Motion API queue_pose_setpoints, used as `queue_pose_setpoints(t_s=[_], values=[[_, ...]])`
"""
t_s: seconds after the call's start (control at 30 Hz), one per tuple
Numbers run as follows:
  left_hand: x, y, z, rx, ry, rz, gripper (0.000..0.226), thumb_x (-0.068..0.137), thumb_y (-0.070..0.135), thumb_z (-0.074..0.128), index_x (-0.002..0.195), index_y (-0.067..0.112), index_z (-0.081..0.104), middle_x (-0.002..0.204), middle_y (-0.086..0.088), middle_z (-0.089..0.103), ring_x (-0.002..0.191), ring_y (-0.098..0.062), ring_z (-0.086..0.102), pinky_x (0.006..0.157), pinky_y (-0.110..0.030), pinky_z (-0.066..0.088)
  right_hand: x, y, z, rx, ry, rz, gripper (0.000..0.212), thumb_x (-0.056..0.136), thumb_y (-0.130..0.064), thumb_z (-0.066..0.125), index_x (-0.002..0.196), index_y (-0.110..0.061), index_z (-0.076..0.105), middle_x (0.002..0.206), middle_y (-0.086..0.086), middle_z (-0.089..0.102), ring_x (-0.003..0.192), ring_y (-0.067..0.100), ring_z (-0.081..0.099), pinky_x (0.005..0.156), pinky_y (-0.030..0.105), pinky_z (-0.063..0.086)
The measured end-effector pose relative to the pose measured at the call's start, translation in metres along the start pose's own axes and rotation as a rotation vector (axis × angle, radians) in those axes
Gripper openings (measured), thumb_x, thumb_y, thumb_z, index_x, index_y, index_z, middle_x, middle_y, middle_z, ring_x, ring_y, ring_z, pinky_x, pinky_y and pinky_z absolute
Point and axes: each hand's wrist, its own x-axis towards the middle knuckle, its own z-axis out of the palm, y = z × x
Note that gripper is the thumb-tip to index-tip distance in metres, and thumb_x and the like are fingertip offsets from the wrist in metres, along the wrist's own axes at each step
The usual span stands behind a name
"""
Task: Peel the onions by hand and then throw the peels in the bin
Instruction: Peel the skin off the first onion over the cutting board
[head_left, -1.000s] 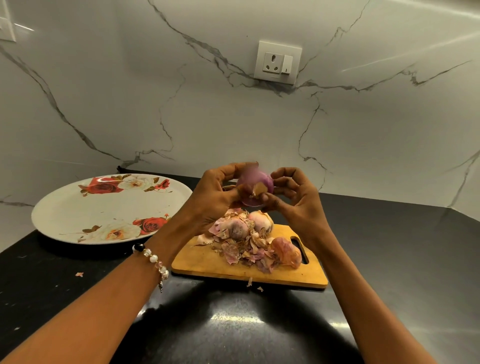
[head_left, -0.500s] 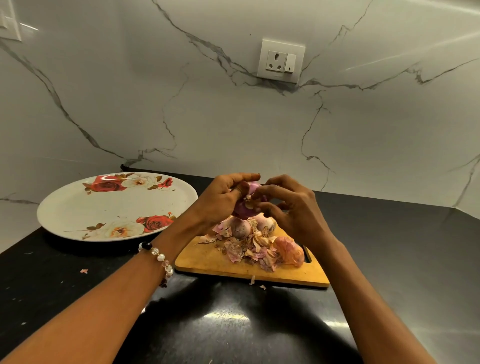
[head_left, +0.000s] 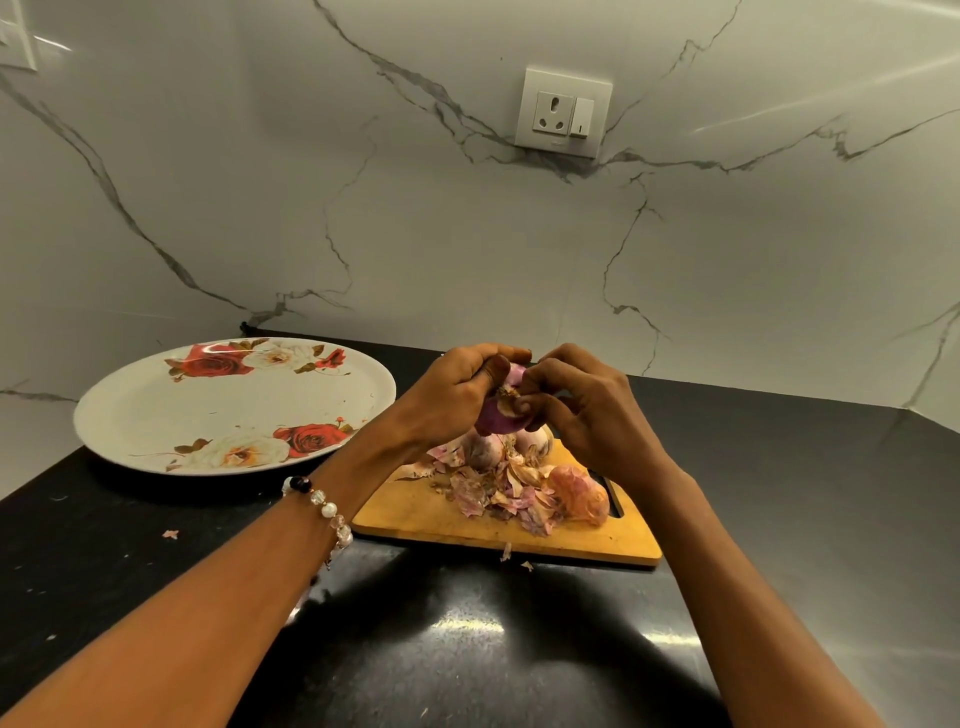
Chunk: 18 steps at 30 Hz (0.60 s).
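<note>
Both hands have lowered; left hand (head_left: 457, 395) grips the onion (head_left: 501, 415), right hand (head_left: 582, 410) pinches its root-end peel, facing rightward.

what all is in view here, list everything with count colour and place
held onion: 1, purple, above the board, between both hands
onions on board: at least 3, pale pink to orange, among the peels
peels: a pile, pink and tan, middle of the board; a few scraps on the counter
board: 1, wooden yellow, on the counter at centre
plate: 1, white with red and white roses, left on the counter
counter: 1, black, glossy
socket: 1, white, on the marble wall
bracelet: 1, pearl beads, on the left wrist
left hand: grips the held onion
right hand: pinches at the onion's top
</note>
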Motion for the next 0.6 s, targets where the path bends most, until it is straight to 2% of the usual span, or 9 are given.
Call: queue_pose_setpoints(t_s=[0.13, 0.27, 0.4, 0.5, 0.6], values=[[0.0004, 0.0022, -0.0004, -0.003, 0.005, 0.019, 0.036, 0.103, 0.009, 0.032, 0.135, 0.005, 0.048, 0.131, -0.009, 0.053, 0.118, -0.017, 0.051, 0.093, -0.017, 0.046, -0.0006, -0.0007, 0.0019, 0.0, -0.004, -0.004, 0.014, 0.091, -0.005, 0.059, 0.104, -0.003, 0.065, 0.105, 0.01, 0.055, 0.085, 0.023, 0.061, 0.071, 0.023, 0.057], [0.0008, 0.0017, -0.0012, -0.061, 0.049, 0.012, 0.036, 0.103, 0.011, 0.032, 0.134, 0.005, 0.048, 0.133, -0.01, 0.052, 0.122, -0.023, 0.051, 0.096, -0.023, 0.047, 0.0001, -0.0032, -0.0024, 0.126, 0.033, 0.04, 0.012, 0.089, 0.007, 0.059, 0.097, -0.001, 0.061, 0.099, 0.009, 0.056, 0.078, 0.009, 0.059, 0.069, 0.011, 0.052], [0.0025, 0.0033, -0.0045, -0.071, 0.066, 0.025, 0.036, 0.103, 0.011, 0.032, 0.134, 0.005, 0.048, 0.133, -0.011, 0.052, 0.122, -0.024, 0.052, 0.095, -0.023, 0.048, 0.0015, -0.007, -0.005, 0.268, 0.114, 0.06, 0.016, 0.088, -0.003, 0.067, 0.104, -0.005, 0.065, 0.1, 0.008, 0.064, 0.085, 0.011, 0.068, 0.071, 0.018, 0.057], [0.0032, 0.0027, -0.0041, -0.049, 0.072, 0.029, 0.037, 0.102, 0.013, 0.033, 0.135, 0.005, 0.048, 0.134, -0.011, 0.052, 0.123, -0.023, 0.051, 0.096, -0.021, 0.047, 0.0001, -0.0071, -0.0036, 0.175, 0.147, 0.0, 0.021, 0.09, -0.017, 0.068, 0.109, -0.01, 0.071, 0.11, 0.006, 0.063, 0.096, 0.014, 0.066, 0.077, 0.021, 0.057], [0.0023, 0.0006, -0.0019, 0.003, 0.078, 0.032, 0.038, 0.102, 0.019, 0.034, 0.134, 0.007, 0.049, 0.132, -0.009, 0.054, 0.122, -0.023, 0.051, 0.091, -0.023, 0.05, -0.0003, -0.008, -0.0009, 0.063, 0.205, -0.065, 0.017, 0.087, -0.011, 0.069, 0.103, -0.009, 0.075, 0.108, 0.01, 0.064, 0.094, 0.011, 0.064, 0.079, 0.017, 0.055]])
